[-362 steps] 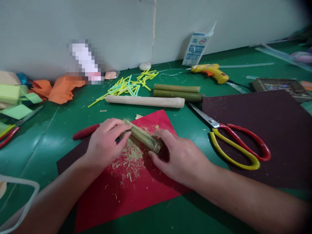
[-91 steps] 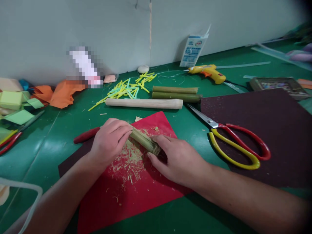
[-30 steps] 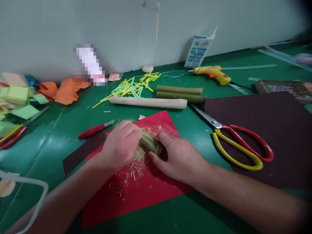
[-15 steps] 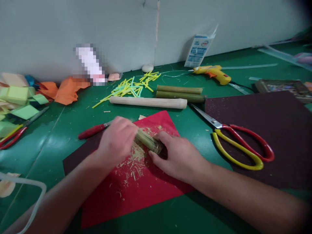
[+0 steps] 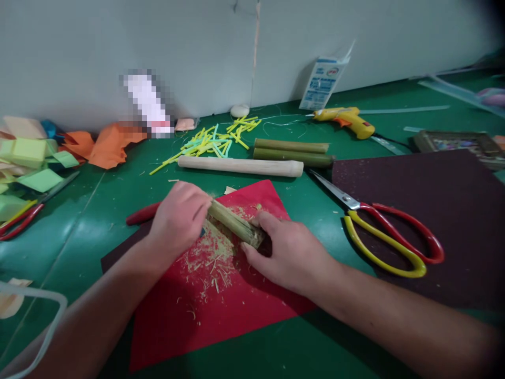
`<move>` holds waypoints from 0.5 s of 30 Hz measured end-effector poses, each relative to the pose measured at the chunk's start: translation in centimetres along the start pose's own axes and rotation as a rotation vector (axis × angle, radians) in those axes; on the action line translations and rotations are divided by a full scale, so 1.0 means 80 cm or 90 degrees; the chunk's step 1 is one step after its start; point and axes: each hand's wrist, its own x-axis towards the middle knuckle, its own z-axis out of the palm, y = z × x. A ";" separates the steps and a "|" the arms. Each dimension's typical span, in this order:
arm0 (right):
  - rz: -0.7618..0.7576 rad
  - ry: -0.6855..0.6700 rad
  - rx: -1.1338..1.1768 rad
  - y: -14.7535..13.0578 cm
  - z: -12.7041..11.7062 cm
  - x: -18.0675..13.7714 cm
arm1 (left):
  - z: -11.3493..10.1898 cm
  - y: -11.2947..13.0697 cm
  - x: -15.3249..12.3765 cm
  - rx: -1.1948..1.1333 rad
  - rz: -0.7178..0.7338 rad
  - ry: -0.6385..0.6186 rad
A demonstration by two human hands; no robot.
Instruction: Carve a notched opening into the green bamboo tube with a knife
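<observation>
A short split piece of green bamboo (image 5: 233, 221) lies at a slant over the red sheet (image 5: 221, 329), its near end frayed. My right hand (image 5: 286, 250) grips that near end between thumb and fingers. Closed at the bamboo's far left end is my left hand (image 5: 179, 218); a small dark edge peeks out below its fingers, too little to identify. Pale shavings and dust (image 5: 216, 258) cover the sheet under the bamboo. Behind my left hand lies a red-handled tool (image 5: 142, 213), its other end hidden by the hand.
Large scissors (image 5: 389, 231) rest on a dark sheet (image 5: 469, 210) at right. Beyond the hands lie a pale stick (image 5: 240, 166), green bamboo lengths (image 5: 292, 154), cut yellow strips (image 5: 205, 142) and a yellow glue gun (image 5: 345, 120). Folded papers (image 5: 29, 152) and another scissors (image 5: 26, 221) are at left.
My left hand has slid left and slightly back along the bamboo, baring more of its length. It now covers the tool's metal part. My right hand keeps its hold.
</observation>
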 end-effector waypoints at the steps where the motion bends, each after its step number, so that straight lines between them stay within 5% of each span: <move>1: -0.004 -0.003 -0.001 0.000 0.000 0.000 | 0.000 0.001 0.000 -0.011 0.015 -0.010; 15: 0.007 -0.007 0.004 0.005 0.001 0.001 | 0.004 0.027 -0.004 -0.072 0.036 -0.020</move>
